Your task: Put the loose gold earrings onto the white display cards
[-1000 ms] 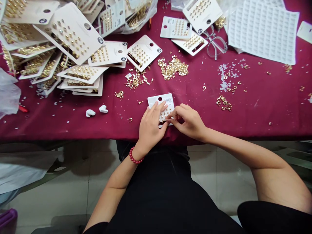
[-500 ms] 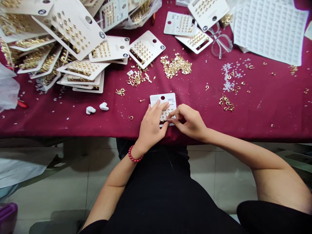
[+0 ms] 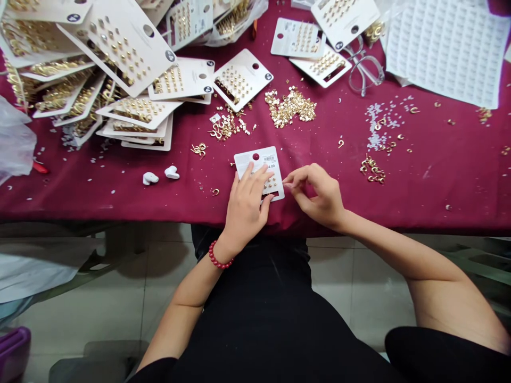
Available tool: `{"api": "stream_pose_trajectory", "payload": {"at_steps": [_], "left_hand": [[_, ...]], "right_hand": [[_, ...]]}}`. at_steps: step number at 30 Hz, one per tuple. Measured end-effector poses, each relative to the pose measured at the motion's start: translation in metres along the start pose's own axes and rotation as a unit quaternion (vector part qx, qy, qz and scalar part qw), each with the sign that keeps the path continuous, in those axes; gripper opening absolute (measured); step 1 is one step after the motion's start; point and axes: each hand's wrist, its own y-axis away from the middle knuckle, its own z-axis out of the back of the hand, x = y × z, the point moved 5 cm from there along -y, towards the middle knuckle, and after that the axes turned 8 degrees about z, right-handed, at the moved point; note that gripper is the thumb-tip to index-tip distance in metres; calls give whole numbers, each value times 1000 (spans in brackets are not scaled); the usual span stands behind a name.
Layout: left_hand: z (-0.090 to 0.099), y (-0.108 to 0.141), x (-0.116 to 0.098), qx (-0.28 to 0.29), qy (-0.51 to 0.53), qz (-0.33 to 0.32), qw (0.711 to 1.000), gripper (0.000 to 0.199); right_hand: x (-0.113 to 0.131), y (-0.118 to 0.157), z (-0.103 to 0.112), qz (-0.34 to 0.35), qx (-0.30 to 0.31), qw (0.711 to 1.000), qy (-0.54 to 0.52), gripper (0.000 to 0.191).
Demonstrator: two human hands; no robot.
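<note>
Near the front edge of the table lies a white earring card (image 3: pixel 274 171) with small gold pieces in rows, a printed label and a hanging hole; it is turned slightly. My left hand (image 3: pixel 245 205) rests flat over the card's left part, fingers spread, hiding some of its rows. Just right of the card, my right hand (image 3: pixel 319 194) has thumb and index finger pinched together. What the pinch holds, if anything, is too small to make out. Beyond the card are a heap of small gold earring backs (image 3: pixel 289 108) and a loose pile of gold pieces (image 3: pixel 223 127).
Filled earring cards (image 3: pixel 131 48) are stacked at the back left. More cards (image 3: pixel 326 66) lie at the back, beside clear glasses (image 3: pixel 366 74) and a printed sheet (image 3: pixel 447 53). White earbuds (image 3: pixel 171 172) sit left of my hands. Gold hooks (image 3: pixel 372 169) lie scattered at right.
My right hand has drawn off the card to the right. The card has shifted left and turned, with my left hand still on it.
</note>
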Motion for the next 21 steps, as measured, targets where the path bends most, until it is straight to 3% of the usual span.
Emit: {"api": "stream_pose_trajectory", "payload": {"at_steps": [5,10,16,21], "left_hand": [[6,4,3,-14,2,31,999,31],[12,2,8,-38,37,35,998,14],[13,7,7,-80,23,36,996,10],[12,7,6,-84,18,33,996,7]], "right_hand": [[-15,4,7,23,32,995,91,10],[-17,9,3,33,40,996,70,8],[-13,9,-1,52,55,996,54,12],[-11,12,0,43,48,997,40,12]]}}
